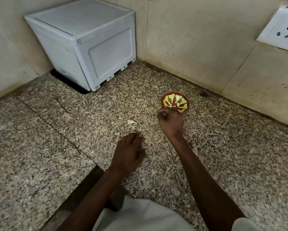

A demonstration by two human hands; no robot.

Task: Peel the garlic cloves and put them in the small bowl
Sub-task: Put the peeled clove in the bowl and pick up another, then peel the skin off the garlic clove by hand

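1. The right hand (169, 121) is curled shut just at the near rim of the small bowl (175, 102), which stands on the worktop (223, 155) towards the back right corner. Whether a clove is held inside its fingers cannot be told.
2. The left hand (129, 153) rests on the worktop with relaxed fingers, holding nothing visible.
3. A pale garlic piece (131, 122), clove or peel, lies between the hands, just beyond the left fingertips and to the left of the right hand, its long axis running roughly left to right.
4. The left hand is the nearer to that piece; the right is the nearer to the bowl.
5. The worktop is speckled stone. A white box (83, 45) stands in the back left corner, and a wall socket (280, 30) is on the tiled wall at the right.
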